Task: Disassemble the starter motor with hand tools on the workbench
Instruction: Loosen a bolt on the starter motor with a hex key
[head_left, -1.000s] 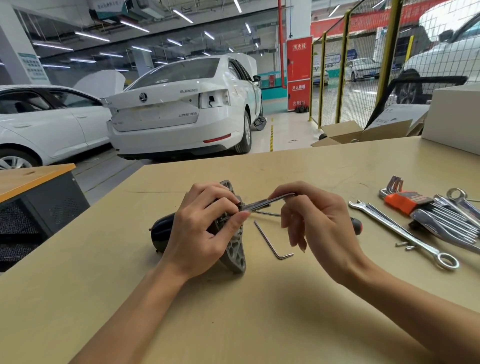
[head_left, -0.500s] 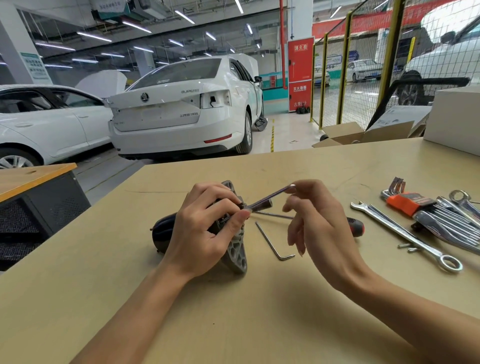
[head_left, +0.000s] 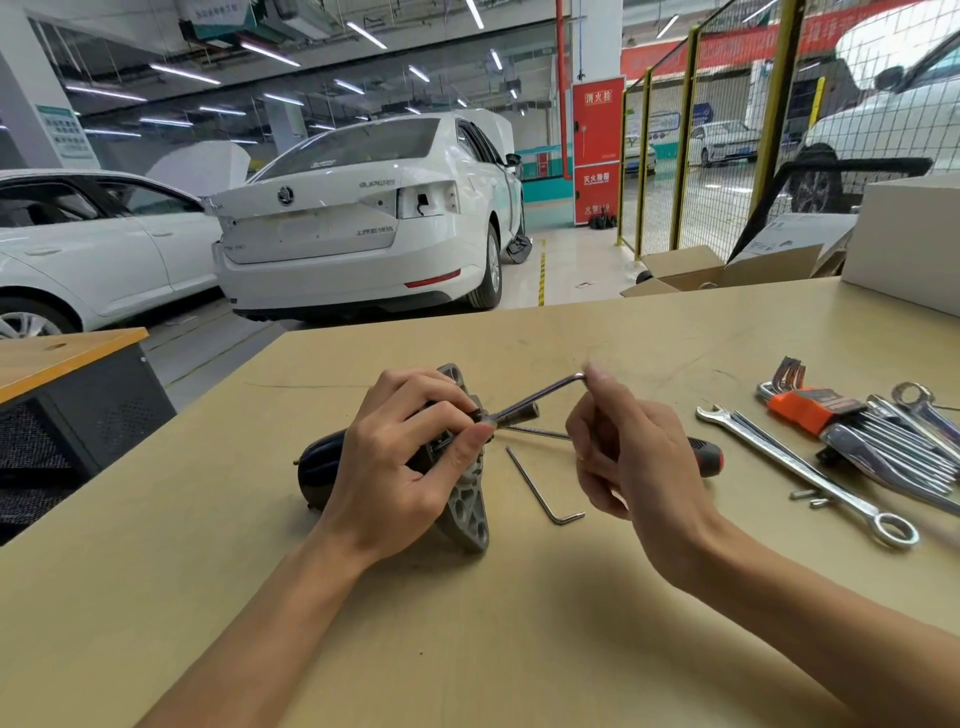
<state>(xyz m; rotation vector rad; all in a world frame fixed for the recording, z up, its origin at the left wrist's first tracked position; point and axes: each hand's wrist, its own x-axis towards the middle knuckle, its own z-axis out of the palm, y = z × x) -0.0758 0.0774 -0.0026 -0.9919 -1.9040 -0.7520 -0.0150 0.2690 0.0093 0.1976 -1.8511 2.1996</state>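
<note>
On the workbench (head_left: 363, 649), near its middle, the starter motor (head_left: 317, 470) lies on its side with its grey metal end plate (head_left: 470, 514) facing right. Your left hand (head_left: 400, 467) wraps around the motor, fingers curled tight on it. I think you hold it this way so it cannot roll or twist while you turn a bolt.

Your right hand (head_left: 623, 457) pinches the bent end of a hex key (head_left: 540, 397) with its fingertips. The long arm of the key runs down into the motor, next to your left thumb. Holding the key far out at the bend likely gives you an easy, quick turn.

1 more hex key (head_left: 540, 488) lies loose just beside the motor. A screwdriver (head_left: 701, 460) lies behind your right hand. A wrench (head_left: 800, 470) and a set of keys in an orange holder (head_left: 810, 410) sit well to the right, close enough to reach.

Your left fingers hide the bolt, so I cannot tell how far out it is. Your right fingertips are blurred. Your right hand covers most of the screwdriver.
</note>
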